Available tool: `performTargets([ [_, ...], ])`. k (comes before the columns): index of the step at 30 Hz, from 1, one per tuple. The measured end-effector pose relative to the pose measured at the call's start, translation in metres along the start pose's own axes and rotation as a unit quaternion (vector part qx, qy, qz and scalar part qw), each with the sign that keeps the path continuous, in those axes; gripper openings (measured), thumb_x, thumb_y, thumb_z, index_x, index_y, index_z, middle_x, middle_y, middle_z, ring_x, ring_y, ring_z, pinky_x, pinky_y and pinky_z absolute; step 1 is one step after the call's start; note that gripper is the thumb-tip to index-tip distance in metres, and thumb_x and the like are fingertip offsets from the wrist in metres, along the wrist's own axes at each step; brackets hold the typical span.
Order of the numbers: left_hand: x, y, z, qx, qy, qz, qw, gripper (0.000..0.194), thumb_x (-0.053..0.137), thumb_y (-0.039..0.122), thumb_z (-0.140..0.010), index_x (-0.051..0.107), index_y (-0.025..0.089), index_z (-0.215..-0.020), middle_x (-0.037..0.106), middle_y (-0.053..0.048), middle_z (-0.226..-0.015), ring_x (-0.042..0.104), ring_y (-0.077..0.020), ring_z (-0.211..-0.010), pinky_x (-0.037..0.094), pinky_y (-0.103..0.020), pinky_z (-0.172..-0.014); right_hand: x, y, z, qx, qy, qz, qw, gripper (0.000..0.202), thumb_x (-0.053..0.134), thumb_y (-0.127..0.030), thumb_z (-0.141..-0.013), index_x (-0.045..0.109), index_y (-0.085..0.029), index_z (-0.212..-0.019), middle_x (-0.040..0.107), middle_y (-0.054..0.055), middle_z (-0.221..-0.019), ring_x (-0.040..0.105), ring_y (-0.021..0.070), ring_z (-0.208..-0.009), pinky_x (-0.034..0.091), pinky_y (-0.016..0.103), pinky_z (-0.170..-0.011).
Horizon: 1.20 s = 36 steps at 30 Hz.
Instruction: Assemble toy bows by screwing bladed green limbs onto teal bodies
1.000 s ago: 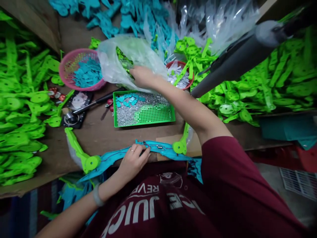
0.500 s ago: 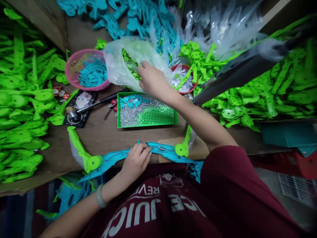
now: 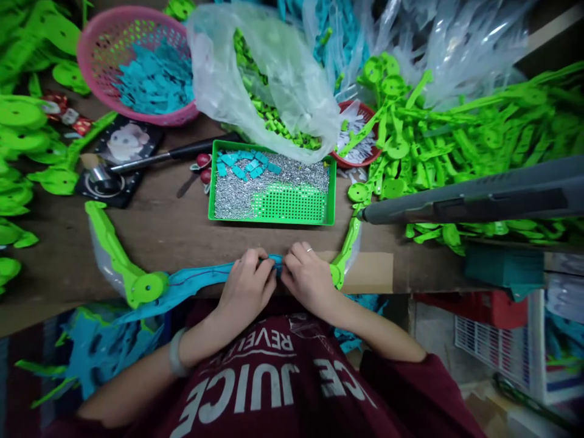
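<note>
A long blue plastic piece shaped like a toy bow body (image 3: 196,277) lies along the table's front edge. At its left end is a green limb (image 3: 146,287), at its right end another green limb (image 3: 340,267); both bend away from me. My left hand (image 3: 249,283) is closed over the blue body's middle, fingers curled onto it. Beside it, almost touching, my right hand (image 3: 310,277) is closed too, its bent fingertips pressed at the body's middle. Anything small between those fingertips is hidden.
Beyond the hands sits a green tray (image 3: 332,213) of screws and small blue pieces. Behind it are a plastic bag (image 3: 296,73) of green bits, a pink basket (image 3: 95,73) and a red basket (image 3: 358,163). A hammer (image 3: 146,161) lies left; a grey power screwdriver (image 3: 456,194) juts in right.
My right hand has come out of the plastic bag and down to the blue bow body beside my left hand. The camera view has shifted, and the screwdriver hangs at a flatter angle.
</note>
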<state>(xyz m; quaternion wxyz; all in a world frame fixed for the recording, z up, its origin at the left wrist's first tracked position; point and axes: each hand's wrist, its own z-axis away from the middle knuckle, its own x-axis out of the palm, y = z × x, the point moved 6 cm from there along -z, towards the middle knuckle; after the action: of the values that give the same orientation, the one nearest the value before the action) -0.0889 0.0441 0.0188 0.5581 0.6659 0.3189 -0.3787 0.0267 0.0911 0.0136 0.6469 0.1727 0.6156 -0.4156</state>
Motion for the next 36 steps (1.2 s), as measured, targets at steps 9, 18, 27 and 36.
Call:
performTargets([
  [9,0.000,0.001,0.001,0.006,0.030,-0.007,1.000,0.014,0.051,0.018,-0.099,0.064,0.017,-0.096,0.063,-0.008,-0.101,0.060,-0.0209,-0.090,0.047,-0.034,-0.074,0.001,0.002,0.005,0.042,0.034,-0.051,0.997,0.022,0.045,-0.023,-0.101,0.064,-0.022,-0.089,0.062,0.007,-0.090,0.053,0.0236,-0.091,0.043,0.034,-0.074],
  [18,0.007,-0.006,-0.012,-0.083,-0.059,-0.027,0.994,0.013,0.054,0.022,-0.097,0.064,0.019,-0.089,0.061,-0.005,-0.098,0.058,-0.0178,-0.073,0.042,-0.032,-0.062,-0.002,0.005,-0.001,0.067,0.012,-0.080,0.994,0.017,0.049,-0.022,-0.098,0.063,-0.021,-0.088,0.063,0.007,-0.092,0.055,0.0238,-0.093,0.044,0.034,-0.077],
  [27,0.001,-0.011,-0.017,-0.070,-0.063,0.011,0.995,0.011,0.050,0.018,-0.098,0.058,0.020,-0.090,0.060,-0.003,-0.093,0.060,-0.0171,-0.076,0.045,-0.029,-0.062,-0.012,0.002,0.007,-0.026,-0.044,-0.077,0.996,0.018,0.049,-0.021,-0.099,0.066,-0.020,-0.091,0.061,0.009,-0.097,0.053,0.0246,-0.096,0.048,0.036,-0.082],
  [36,-0.017,-0.015,0.019,0.084,0.036,-0.015,0.996,0.011,0.057,0.021,-0.097,0.068,0.017,-0.098,0.066,-0.009,-0.101,0.060,-0.0225,-0.092,0.051,-0.037,-0.082,-0.137,0.047,-0.178,0.046,0.140,0.020,0.989,0.031,0.037,-0.002,-0.090,0.065,-0.008,-0.103,0.063,0.019,-0.119,0.060,0.0233,-0.110,0.046,0.038,-0.092],
])
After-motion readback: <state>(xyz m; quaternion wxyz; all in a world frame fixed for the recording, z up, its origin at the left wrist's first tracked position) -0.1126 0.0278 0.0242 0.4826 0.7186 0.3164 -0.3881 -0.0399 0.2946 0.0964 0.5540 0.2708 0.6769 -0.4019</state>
